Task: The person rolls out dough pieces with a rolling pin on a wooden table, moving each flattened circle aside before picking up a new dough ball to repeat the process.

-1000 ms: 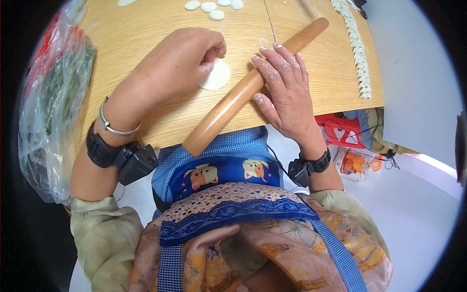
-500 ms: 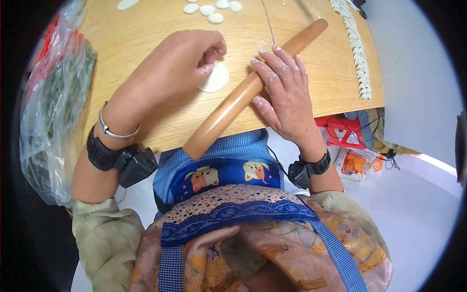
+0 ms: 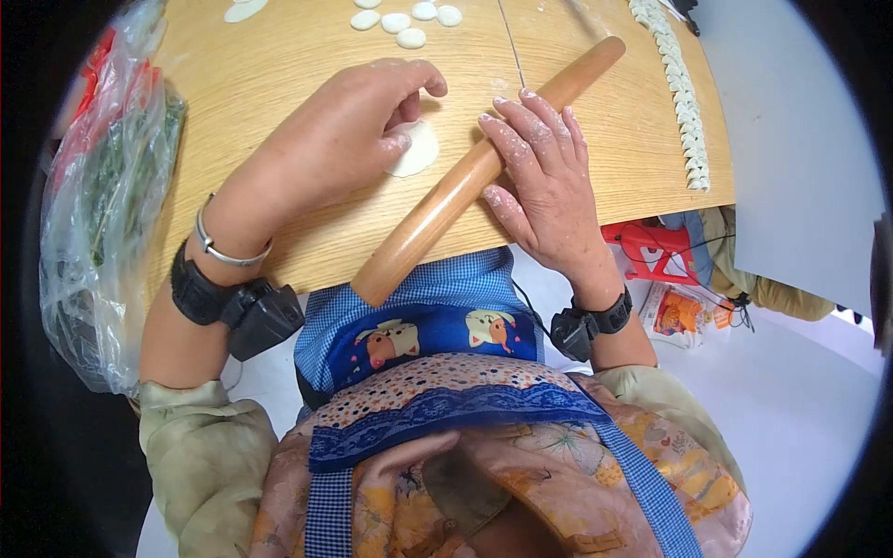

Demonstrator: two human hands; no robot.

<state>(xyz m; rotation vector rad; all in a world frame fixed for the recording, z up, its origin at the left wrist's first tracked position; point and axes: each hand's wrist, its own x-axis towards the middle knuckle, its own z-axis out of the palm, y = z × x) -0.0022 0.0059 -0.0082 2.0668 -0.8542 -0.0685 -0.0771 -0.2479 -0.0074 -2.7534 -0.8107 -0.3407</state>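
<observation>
A thin round dough wrapper (image 3: pixel 417 151) lies flat on the wooden table (image 3: pixel 279 56). My left hand (image 3: pixel 349 130) pinches its near-left edge between thumb and fingers. A long wooden rolling pin (image 3: pixel 484 167) lies diagonally just right of the wrapper. My right hand (image 3: pixel 544 181), dusted with flour, rests palm-down on the pin's middle with its fingers spread over it.
Several small dough pieces (image 3: pixel 405 20) sit at the table's far edge. A row of folded dumplings (image 3: pixel 684 93) runs along the right side. A plastic bag with greens (image 3: pixel 102 205) hangs off the left edge. Red items and packets (image 3: pixel 665 270) lie on the floor.
My left hand has turned the wrapper a little and its index finger has lifted outward. The rolling pin and right hand have barely shifted.
</observation>
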